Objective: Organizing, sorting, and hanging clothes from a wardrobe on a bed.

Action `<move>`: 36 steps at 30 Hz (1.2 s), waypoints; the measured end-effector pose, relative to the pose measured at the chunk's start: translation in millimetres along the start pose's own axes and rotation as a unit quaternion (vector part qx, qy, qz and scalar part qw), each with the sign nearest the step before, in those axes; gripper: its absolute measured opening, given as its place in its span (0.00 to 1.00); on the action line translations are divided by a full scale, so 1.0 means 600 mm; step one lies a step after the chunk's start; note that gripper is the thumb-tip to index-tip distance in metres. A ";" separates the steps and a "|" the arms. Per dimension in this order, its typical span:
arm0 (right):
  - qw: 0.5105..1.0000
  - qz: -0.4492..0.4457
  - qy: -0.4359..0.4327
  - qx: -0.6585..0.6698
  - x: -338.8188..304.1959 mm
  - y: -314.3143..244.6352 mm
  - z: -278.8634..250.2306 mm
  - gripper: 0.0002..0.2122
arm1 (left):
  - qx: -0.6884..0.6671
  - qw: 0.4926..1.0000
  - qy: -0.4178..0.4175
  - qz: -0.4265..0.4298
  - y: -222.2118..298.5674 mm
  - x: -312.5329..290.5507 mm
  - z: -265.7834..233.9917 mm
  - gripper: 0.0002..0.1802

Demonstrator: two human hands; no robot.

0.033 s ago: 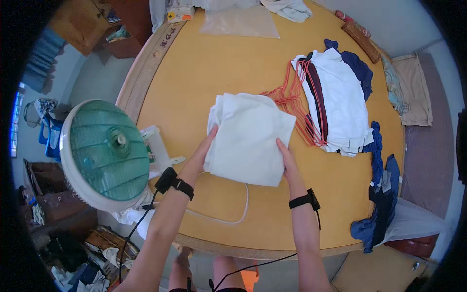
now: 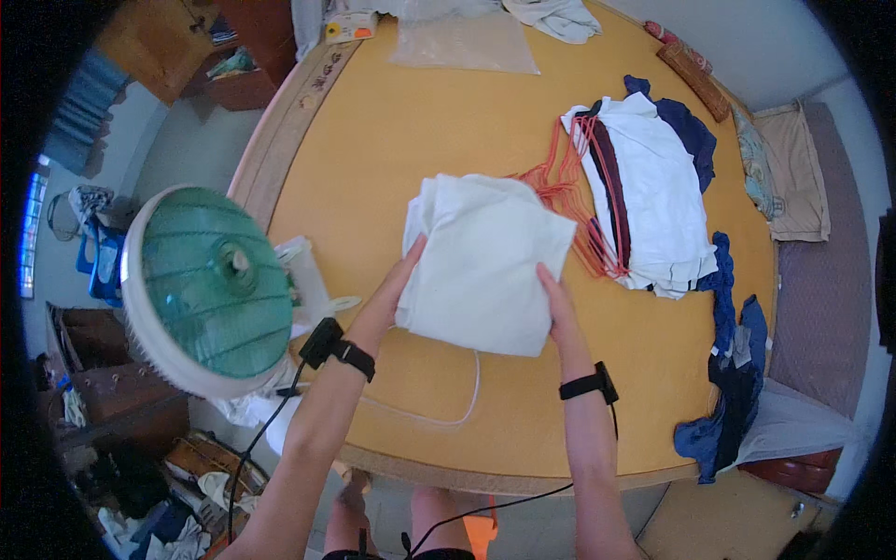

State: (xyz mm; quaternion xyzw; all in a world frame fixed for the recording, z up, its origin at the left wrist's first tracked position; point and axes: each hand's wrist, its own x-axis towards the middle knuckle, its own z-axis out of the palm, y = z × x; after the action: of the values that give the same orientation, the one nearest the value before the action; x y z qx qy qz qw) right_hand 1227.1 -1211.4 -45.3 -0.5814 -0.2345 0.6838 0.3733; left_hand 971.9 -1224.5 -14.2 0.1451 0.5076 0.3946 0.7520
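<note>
Between my two hands is a thick, folded white cloth [image 2: 485, 266], squarish, with layered edges at its upper left. What kind of garment or linen it is, I cannot tell. My left hand [image 2: 399, 282] grips its left side and my right hand [image 2: 558, 306] its lower right side. Both thumbs show at the edges, while most of the other fingers are hidden under the cloth. Just beyond its right corner lie several orange-red clothes hangers [image 2: 567, 198], partly covered by the cloth. Beside them is a pile of white clothes [image 2: 653, 201] with a dark maroon strip.
A fan with a green cage [image 2: 210, 285] stands at the left edge of the yellow bed mat [image 2: 373, 149]. A white cable [image 2: 448, 422] curves in front of the cloth. Dark blue clothes [image 2: 737, 392] lie at the right, and a clear plastic bag [image 2: 465, 45] at the far side.
The white cloth and both hands sit very slightly farther right in the picture. The fan and bag have shifted a little too, so the view itself has moved. Both hands keep their hold.
</note>
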 end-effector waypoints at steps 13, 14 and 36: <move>0.978 -0.144 -0.074 -0.133 -0.577 -0.297 0.241 0.27 | -0.052 0.960 -0.218 0.170 0.227 -0.602 0.063 0.37; 0.977 -0.134 -0.111 -0.126 -0.626 -0.292 0.272 0.26 | -0.047 0.956 -0.234 0.173 0.234 -0.667 0.042 0.33; 0.776 -0.023 -0.541 -0.325 -1.328 0.392 1.026 0.32 | -0.006 0.855 0.461 0.237 -0.179 -1.822 -0.636 0.45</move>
State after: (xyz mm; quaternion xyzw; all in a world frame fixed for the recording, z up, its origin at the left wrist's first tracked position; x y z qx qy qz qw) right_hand 610.3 -1909.6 403.2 -0.1969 -0.6194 0.7600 -0.0100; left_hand 495.6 -2173.4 460.0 0.0577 0.7441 0.5858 0.3159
